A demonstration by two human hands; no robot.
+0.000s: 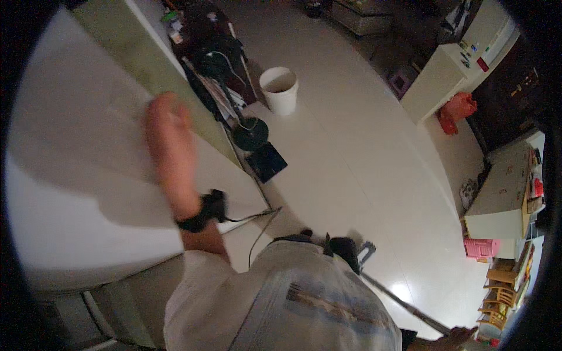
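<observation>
My left hand [170,131] is raised in front of the white wall [76,175] on the left. It is smeared by motion, so its fingers do not show clearly, and I cannot tell whether it touches the wall. A black strap with a small device [205,212] circles that wrist, and a cable trails from it. At the lower right edge my right hand [459,337] is closed around a long thin pole [410,307]. The pole slants down to a grey-blue fitting [367,252] near my dark shoe [343,248]; what kind of tool it is stays unclear.
A white bucket [281,93] stands on the pale tiled floor [351,158]. Beside the wall are a black round-based stand [250,134] and a flat black square [267,162]. On the right are a red bag [456,111], a large box [500,187], a pink basket [482,248] and wooden chairs [497,299].
</observation>
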